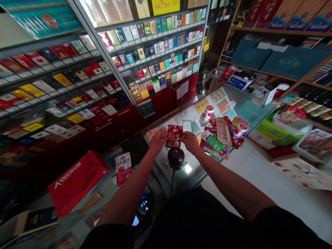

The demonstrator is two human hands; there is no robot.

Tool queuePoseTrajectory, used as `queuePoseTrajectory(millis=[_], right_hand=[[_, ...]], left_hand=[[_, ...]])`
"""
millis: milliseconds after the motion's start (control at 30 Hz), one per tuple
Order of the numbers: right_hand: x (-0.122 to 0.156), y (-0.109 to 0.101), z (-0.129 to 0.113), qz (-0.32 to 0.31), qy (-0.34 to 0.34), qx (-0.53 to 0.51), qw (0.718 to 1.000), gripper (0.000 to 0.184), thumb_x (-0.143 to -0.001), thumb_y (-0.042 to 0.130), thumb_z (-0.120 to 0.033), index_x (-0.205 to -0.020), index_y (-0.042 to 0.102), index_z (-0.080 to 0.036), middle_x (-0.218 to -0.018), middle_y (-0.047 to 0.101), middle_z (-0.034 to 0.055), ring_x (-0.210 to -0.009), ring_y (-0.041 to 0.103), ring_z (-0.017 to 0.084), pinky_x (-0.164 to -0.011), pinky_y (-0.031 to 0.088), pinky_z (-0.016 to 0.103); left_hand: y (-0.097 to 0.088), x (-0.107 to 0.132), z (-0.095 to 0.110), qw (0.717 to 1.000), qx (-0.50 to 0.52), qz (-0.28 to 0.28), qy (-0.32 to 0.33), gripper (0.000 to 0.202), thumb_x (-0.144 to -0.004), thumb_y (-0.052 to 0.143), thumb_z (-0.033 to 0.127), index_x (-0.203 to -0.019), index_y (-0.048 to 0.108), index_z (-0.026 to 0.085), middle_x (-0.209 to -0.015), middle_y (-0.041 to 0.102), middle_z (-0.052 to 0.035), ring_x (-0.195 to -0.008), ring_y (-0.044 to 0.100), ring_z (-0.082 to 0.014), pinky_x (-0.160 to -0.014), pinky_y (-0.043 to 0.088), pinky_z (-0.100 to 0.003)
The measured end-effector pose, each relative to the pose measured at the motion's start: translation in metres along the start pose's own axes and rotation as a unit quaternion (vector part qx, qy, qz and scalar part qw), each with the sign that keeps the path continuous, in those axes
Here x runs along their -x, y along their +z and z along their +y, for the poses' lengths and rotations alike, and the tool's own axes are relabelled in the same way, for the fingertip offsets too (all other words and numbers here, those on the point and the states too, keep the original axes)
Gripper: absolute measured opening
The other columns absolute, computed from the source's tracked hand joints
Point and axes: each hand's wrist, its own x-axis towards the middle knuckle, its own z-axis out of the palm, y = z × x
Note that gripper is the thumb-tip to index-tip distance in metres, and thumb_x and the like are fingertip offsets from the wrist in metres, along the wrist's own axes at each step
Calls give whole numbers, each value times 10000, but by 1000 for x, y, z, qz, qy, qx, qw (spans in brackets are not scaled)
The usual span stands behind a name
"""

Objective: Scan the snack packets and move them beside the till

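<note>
Between my hands a red snack packet [174, 136] is held up by its two sides over the glass counter. My left hand [158, 141] pinches its left edge, and my right hand [189, 141] pinches its right edge. Directly below the packet stands a black dome-shaped device [175, 158] with a cable, perhaps a scanner. To the right of my right hand lies a pile of snack packets, among them a green packet [216, 143] and a long pinkish packet [223, 131]. A pink-and-white tub [208, 112] stands behind the pile.
A red-and-white snack packet [123, 168] and a red box [77, 181] rest on the left counter. Cigarette shelves [155, 36] line the back wall. The glass counter [234, 98] stretches right, near boxes of sweets [277, 133] and wooden shelving [275, 74].
</note>
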Motion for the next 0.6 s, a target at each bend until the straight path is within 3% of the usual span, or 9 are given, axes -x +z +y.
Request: queuePoseTrajectory(millis=[167, 600], right_hand=[[-1, -3, -11, 4, 13, -60, 998, 176, -777, 709, -224, -953, 709, -222, -849, 785, 1, -802, 735, 186, -765, 566, 304], [0, -30, -24, 33, 8, -109, 993, 204, -778, 690, -245, -977, 703, -202, -875, 785, 24, -803, 738, 191, -750, 570, 301]], left_hand=[[0, 0, 12, 1000, -8, 4, 13, 356, -742, 738, 165, -1091, 665, 160, -920, 759, -67, -905, 722, -218, -917, 539, -400], [19, 8, 39, 999, -3, 1, 35, 345, -759, 727, 229, -1092, 657, 173, -928, 745, -70, -852, 707, -199, -821, 536, -343]])
